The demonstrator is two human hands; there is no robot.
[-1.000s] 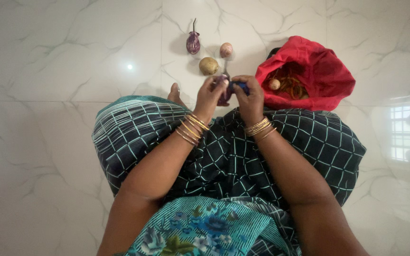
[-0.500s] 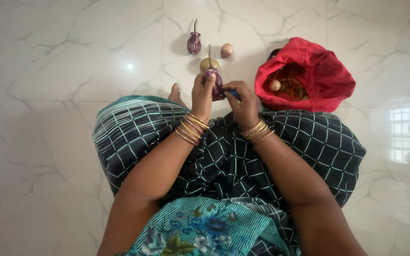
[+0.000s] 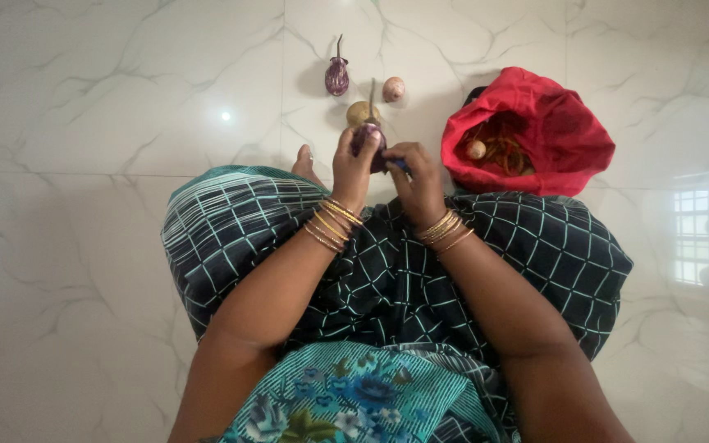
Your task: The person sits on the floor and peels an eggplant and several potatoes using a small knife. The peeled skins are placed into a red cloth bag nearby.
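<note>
My left hand (image 3: 351, 166) grips a small purple eggplant (image 3: 368, 139), held upright with its thin stem pointing away from me. My right hand (image 3: 413, 174) holds a blue-handled tool (image 3: 401, 165) against the eggplant's right side; its blade is hidden behind my fingers. Both wrists carry gold bangles. Both hands hover above my lap, which is covered in dark checked cloth (image 3: 387, 262).
On the white marble floor (image 3: 108, 123) beyond my hands lie a second purple eggplant (image 3: 336, 75), a potato (image 3: 358, 111) and a small pale onion (image 3: 393, 89). A red bag (image 3: 551, 123) with vegetables inside sits at the right. My toes (image 3: 303, 161) show left of the hands.
The eggplant in my left hand has turned upright, so its stem now points away. Both hands have shifted slightly left, with the right hand closing in against the eggplant.
</note>
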